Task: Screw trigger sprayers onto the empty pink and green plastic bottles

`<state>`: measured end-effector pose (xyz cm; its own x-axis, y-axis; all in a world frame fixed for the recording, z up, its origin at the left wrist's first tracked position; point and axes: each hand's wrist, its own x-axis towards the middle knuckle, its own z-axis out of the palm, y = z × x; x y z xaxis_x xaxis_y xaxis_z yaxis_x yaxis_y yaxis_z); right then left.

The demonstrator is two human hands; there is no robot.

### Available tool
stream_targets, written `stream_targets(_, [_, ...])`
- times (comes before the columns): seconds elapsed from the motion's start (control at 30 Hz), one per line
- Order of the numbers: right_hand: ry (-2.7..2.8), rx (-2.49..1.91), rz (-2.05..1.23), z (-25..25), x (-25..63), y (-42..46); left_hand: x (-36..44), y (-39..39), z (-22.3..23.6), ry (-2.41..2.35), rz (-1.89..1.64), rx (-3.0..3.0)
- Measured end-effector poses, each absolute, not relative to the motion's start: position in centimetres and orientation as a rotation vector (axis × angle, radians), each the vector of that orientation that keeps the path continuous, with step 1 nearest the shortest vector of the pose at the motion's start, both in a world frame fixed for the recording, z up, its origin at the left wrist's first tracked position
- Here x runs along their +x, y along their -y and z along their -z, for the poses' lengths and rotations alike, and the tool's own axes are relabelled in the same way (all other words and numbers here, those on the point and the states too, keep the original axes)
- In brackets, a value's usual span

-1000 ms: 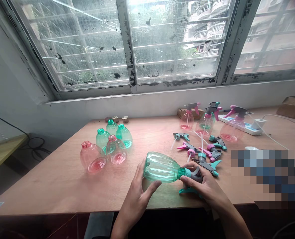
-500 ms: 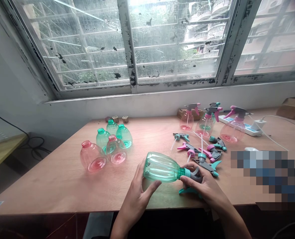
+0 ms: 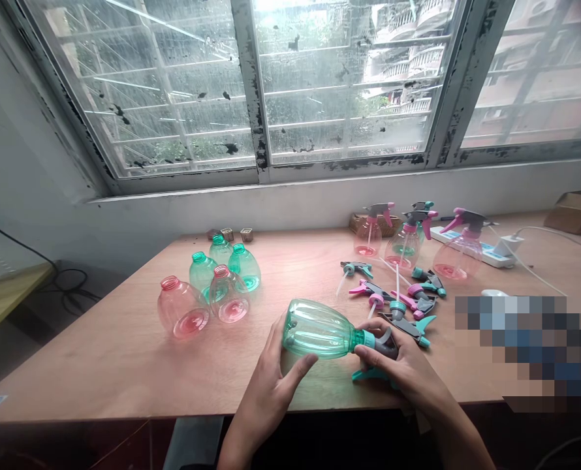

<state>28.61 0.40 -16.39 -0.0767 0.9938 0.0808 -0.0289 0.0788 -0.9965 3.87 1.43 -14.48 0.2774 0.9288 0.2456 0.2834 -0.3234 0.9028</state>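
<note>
1. Evidently, the green bottle is held on its side above the near edge of the wooden table, its base pointed left and its neck right.
2. Its base end is cupped by the left hand; the thumb is spread away from the other fingers and laid along the near lower side, while the fingers are curled round the base, their tips hidden.
3. By the right hand, the grey spray head is gripped, with thumb and forefinger closed about the teal collar at the neck; how the remaining fingers are set cannot be told.
4. Beneath that hand a teal lever is seen, though its attachment is hidden.
5. Just beyond it, loose spray heads in grey, pink and teal are scattered.
6. Farther back, pink spray bottles and a green spray bottle are stood upright near a white power strip.
7. Over on the left, open green bottles and open pink bottles are grouped, with small cubes placed behind them.
</note>
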Motion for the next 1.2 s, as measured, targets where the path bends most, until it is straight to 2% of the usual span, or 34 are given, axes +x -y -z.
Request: stream_targets(1.2, [1.285,-1.106,-1.213,16.56,28.74,-0.50,3.92,-1.41,14.55,-1.138,-1.049,1.829])
